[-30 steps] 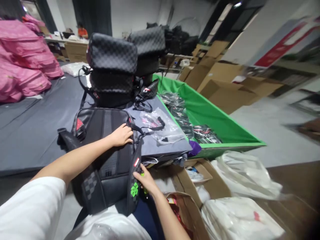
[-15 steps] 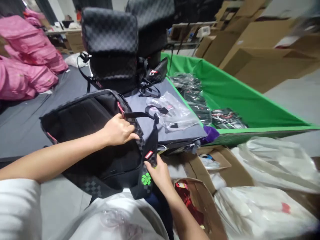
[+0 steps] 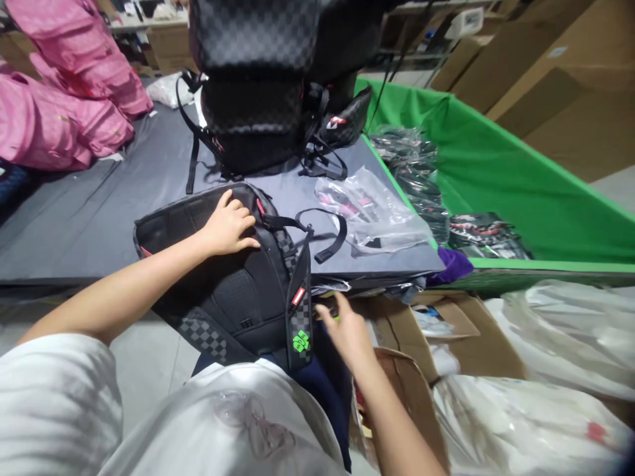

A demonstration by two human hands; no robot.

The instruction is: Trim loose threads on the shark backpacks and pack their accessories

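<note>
A black backpack (image 3: 233, 297) with checkered trim lies back-up, half over the near edge of the grey table (image 3: 89, 211) and against my body. My left hand (image 3: 228, 228) rests on its top end, fingers curled over the edge by the carry handle. A shoulder strap (image 3: 300, 317) with a red tag and a green logo hangs down its right side. My right hand (image 3: 350, 330) is just right of that strap, apart from it, a little blurred. A small yellow-green thing shows between its fingers.
More black checkered backpacks (image 3: 253, 99) are stacked at the back of the table. A clear plastic bag (image 3: 377, 211) lies to the right. A green bin (image 3: 496, 178) holds packed items. Pink bags (image 3: 59, 112) sit far left. Cardboard boxes (image 3: 411, 383) and white plastic bags (image 3: 526, 416) stand below right.
The backpack was tipped up and then laid back flatter. My left hand stayed on its top end. My right hand let go of the strap and moved right.
</note>
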